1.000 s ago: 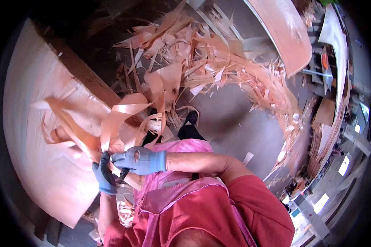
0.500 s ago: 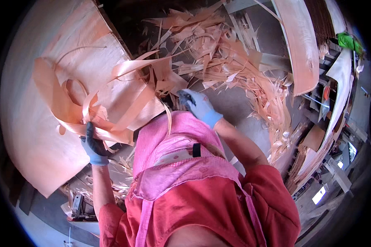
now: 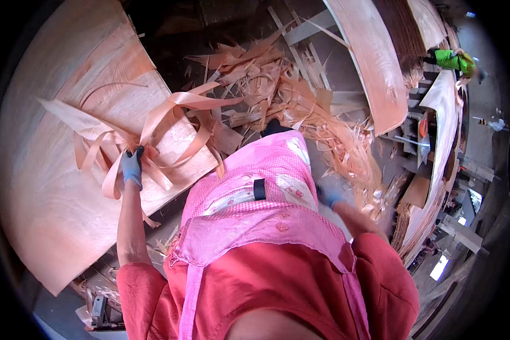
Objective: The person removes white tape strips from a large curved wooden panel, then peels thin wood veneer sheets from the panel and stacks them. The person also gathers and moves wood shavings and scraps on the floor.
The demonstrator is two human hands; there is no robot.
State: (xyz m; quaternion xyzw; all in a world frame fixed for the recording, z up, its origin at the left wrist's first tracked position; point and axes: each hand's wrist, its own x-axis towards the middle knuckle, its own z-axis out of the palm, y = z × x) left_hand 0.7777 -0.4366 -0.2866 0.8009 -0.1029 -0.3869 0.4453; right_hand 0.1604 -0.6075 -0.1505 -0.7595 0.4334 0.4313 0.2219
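My left hand [image 3: 132, 165], in a blue glove with dark fingers, is closed round a bunch of thin, pale-orange wood veneer strips [image 3: 153, 122]. The strips curl and fan out on both sides of the fist, over a stack of large veneer sheets [image 3: 56, 187] on my left. Some of their ends hang past the stack's near right edge. At the right side of my pink checked apron hangs my right hand [image 3: 330, 195], gloved in the same way. It is smeared by motion and partly behind the apron, so its fingers cannot be made out.
A heap of veneer scraps [image 3: 289, 93] spreads over the floor ahead and to my right. More veneer sheets [image 3: 374, 68] stand at the far right, with another stack [image 3: 445, 130] beyond them. A person in green [image 3: 456, 61] is at the far right. My dark shoe [image 3: 273, 127] shows beside the scraps.
My left hand has moved farther forward over the stack, gathering the strips closer together. My right hand has swung back from in front of the apron to my right side. My view has shifted slightly.
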